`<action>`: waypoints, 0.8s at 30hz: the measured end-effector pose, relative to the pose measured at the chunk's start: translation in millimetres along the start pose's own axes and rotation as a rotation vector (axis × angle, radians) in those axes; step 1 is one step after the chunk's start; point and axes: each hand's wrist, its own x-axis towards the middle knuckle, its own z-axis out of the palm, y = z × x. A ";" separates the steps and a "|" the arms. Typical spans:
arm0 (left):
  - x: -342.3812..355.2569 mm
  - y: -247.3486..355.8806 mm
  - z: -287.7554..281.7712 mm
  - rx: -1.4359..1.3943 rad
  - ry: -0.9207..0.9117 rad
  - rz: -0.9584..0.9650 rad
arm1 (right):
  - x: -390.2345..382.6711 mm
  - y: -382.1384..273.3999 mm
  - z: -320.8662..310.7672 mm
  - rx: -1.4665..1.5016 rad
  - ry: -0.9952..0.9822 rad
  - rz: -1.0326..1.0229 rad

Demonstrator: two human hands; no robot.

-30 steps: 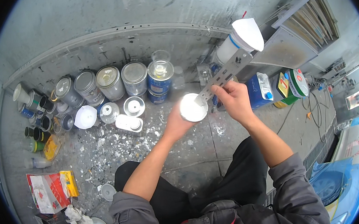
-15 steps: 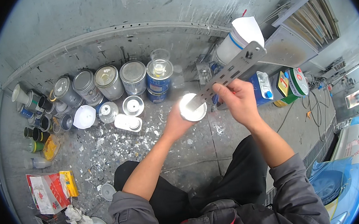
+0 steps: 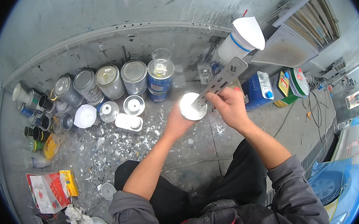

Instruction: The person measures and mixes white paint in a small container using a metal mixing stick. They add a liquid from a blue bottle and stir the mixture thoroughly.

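Observation:
My left hand is wrapped round a round cup with a bright white inside, held above the floor in front of me. A flat metal mixing stick with slots and holes along it leans out of the cup, up and to the right. Its lower end is inside the cup. The fingers of my right hand pinch the stick just above the rim. Glare makes it hard to tell how full the cup is.
Paint cans line the wall, with a blue can at their right end. White-topped containers stand in front. To the right are a white paper-lined bucket and a blue canister. Paint splatters mark the floor.
My right hand has moved a little down and left, and the mixing stick has dropped lower into the cup. My left hand and the cup are nearly still.

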 end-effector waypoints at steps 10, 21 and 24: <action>0.2 -12.1 -2.4 0.058 -0.002 0.033 | 18.6 -48.1 -26.5 -0.008 0.004 -0.095; 2.2 -18.1 3.2 -0.016 0.060 0.075 | 2.1 -4.3 -5.2 -0.007 0.010 0.026; 2.8 -6.6 1.8 0.009 0.004 0.010 | -0.1 2.3 -5.8 -0.007 0.010 0.030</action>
